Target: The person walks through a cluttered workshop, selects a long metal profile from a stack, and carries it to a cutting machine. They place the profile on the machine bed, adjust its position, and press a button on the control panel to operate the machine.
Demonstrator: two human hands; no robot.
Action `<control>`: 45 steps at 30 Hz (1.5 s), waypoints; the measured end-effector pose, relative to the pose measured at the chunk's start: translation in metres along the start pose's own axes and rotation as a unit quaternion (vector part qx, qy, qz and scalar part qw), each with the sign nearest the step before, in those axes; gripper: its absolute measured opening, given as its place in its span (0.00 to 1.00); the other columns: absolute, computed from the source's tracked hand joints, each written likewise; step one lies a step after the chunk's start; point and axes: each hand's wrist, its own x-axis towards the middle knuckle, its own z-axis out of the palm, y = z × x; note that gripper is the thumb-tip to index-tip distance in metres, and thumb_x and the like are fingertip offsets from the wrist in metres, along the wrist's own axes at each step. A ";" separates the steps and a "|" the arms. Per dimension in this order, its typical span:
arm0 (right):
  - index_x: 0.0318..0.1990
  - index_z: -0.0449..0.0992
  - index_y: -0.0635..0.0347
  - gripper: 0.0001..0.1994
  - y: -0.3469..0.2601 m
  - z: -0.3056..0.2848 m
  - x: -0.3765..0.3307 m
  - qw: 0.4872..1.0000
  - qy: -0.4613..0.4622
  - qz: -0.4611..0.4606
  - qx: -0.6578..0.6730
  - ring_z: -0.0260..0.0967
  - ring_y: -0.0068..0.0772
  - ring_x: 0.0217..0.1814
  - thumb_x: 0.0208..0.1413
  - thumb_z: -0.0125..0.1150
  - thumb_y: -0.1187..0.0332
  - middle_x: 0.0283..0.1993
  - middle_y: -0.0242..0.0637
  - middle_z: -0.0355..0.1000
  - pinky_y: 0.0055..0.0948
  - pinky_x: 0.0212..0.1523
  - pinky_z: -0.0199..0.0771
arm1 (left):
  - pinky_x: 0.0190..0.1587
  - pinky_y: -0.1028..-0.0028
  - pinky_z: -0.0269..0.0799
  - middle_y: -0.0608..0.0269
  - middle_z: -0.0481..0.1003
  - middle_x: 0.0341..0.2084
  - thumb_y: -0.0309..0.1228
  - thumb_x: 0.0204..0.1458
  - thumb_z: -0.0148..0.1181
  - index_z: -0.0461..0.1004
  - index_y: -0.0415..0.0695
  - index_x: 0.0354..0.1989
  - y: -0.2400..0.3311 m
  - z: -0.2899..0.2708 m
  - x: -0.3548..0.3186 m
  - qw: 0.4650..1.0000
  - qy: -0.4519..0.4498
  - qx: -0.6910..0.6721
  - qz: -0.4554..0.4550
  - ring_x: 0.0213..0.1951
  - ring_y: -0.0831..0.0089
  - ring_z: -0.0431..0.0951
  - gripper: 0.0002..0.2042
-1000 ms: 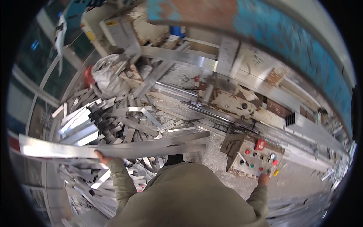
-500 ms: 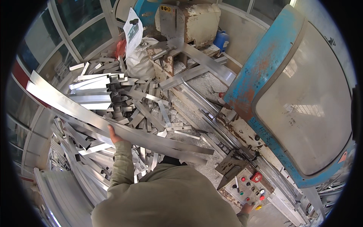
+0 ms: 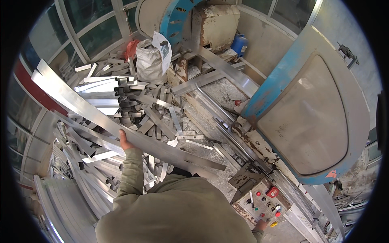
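Note:
My left hand (image 3: 127,141) is closed around a long, flat silver aluminium profile (image 3: 95,115), thumb on top. The profile slants from the upper left down to the middle, above a heap of offcuts, and a second length shows along its lower edge. At the lower right, my right hand (image 3: 262,224) is at the bottom edge of a worn control box (image 3: 261,200) with coloured buttons and a red knob. My sleeve and the box hide part of its fingers, so their grip cannot be made out.
A cutting machine has a blue-edged hood (image 3: 304,121) on the right and another blue hood (image 3: 172,20) at the back. Metal offcuts (image 3: 156,123) pile up beside a white sack (image 3: 150,62). Long profiles (image 3: 69,206) lean at lower left. A blue jug (image 3: 239,44) stands behind.
Both machine hoods have tilted, and the sheet of paper by the far one has swung to the right and down. The profile in my left hand has shifted slightly; my right hand remains by the box.

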 end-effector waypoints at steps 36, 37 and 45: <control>0.79 0.59 0.57 0.44 -0.063 -0.010 -0.039 0.995 0.009 0.001 -0.095 0.77 0.71 0.58 0.48 0.55 0.68 0.60 0.70 0.75 0.56 0.59 0.79 | 0.50 0.59 0.81 0.57 0.79 0.45 0.53 0.67 0.62 0.76 0.40 0.56 -0.031 -0.031 0.027 0.997 -0.070 0.002 -0.014 0.45 0.62 0.81 0.26; 0.79 0.59 0.57 0.44 -0.062 -0.013 -0.039 0.996 0.011 -0.002 -0.088 0.77 0.70 0.57 0.48 0.54 0.69 0.60 0.70 0.75 0.56 0.58 0.79 | 0.50 0.59 0.81 0.58 0.79 0.45 0.53 0.67 0.62 0.76 0.40 0.56 -0.033 -0.031 0.026 0.998 -0.067 0.000 -0.015 0.45 0.62 0.81 0.26; 0.79 0.58 0.58 0.43 -0.062 -0.008 -0.042 0.997 0.030 -0.002 -0.064 0.78 0.70 0.57 0.49 0.54 0.69 0.59 0.70 0.75 0.56 0.57 0.81 | 0.46 0.56 0.83 0.58 0.82 0.38 0.59 0.62 0.65 0.78 0.44 0.50 -0.033 -0.021 0.019 0.998 -0.062 0.016 0.005 0.39 0.59 0.84 0.27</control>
